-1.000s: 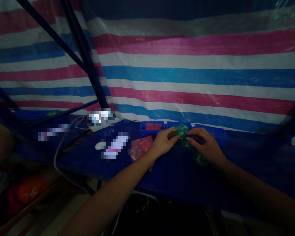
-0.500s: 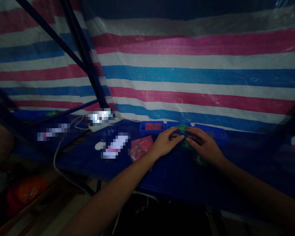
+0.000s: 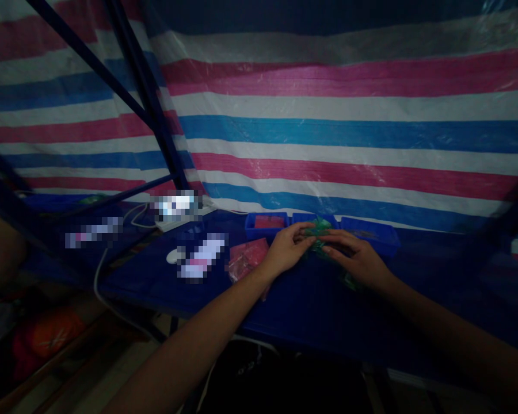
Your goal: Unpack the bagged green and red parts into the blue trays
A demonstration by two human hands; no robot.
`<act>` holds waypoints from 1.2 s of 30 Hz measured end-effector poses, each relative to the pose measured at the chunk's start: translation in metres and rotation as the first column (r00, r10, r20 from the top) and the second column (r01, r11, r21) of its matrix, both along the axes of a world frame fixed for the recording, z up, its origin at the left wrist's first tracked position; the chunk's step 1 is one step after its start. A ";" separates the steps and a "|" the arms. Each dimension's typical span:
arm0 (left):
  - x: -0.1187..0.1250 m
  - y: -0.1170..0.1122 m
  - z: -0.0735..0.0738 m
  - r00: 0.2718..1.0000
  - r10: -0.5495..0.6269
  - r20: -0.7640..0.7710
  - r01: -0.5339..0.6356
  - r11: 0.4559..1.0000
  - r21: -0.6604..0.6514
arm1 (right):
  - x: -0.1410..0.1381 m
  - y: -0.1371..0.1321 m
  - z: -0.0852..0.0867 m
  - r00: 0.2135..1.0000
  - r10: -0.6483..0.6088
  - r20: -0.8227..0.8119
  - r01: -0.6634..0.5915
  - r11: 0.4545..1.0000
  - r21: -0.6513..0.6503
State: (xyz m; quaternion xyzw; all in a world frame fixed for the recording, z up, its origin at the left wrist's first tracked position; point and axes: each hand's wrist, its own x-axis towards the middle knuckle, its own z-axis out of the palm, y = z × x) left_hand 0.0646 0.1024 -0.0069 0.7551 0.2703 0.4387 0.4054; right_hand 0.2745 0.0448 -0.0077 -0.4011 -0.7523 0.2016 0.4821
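My left hand (image 3: 290, 248) and my right hand (image 3: 357, 253) meet over the dark blue table. Green crinkled plastic (image 3: 318, 242), perhaps a small bag, is pinched between the fingers of both hands. Behind them stands the middle blue bin (image 3: 295, 218), with more green plastic in it. Pink plastic packets (image 3: 248, 257) lie beside my left wrist. Another bit of green plastic (image 3: 349, 280) rests on the table under my right hand. Fingertips and the far side of the held plastic are dim and partly hidden.
A left bin (image 3: 267, 233) holds pink packets; a right bin (image 3: 384, 241) holds something thin. Left of the packets are a white mouse-like oval (image 3: 175, 256), a blurred-out phone-like item (image 3: 202, 257) and a power strip (image 3: 185, 218). Another person's arm (image 3: 0, 253) shows far left.
My fingers have come lower and closer together around the green plastic, my right hand's fingertips shifting left. The rest of the table looks the same.
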 end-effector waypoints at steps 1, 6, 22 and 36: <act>0.001 -0.001 0.000 1.000 -0.022 0.020 0.022 1.000 -0.010 | -0.001 0.000 -0.001 1.000 0.013 -0.008 -0.013 1.000 -0.027; 0.000 -0.001 -0.001 0.995 0.088 -0.050 -0.083 0.993 0.086 | 0.002 0.008 -0.002 0.996 -0.091 -0.009 0.091 0.996 0.025; -0.005 0.002 -0.015 0.811 0.256 -0.525 0.030 0.880 0.475 | 0.018 0.041 -0.017 0.868 -0.227 0.441 0.091 0.947 0.309; -0.006 0.000 -0.007 0.812 0.296 -0.503 -0.012 0.870 0.492 | 0.013 0.041 -0.019 0.871 -0.183 0.455 0.051 0.957 0.286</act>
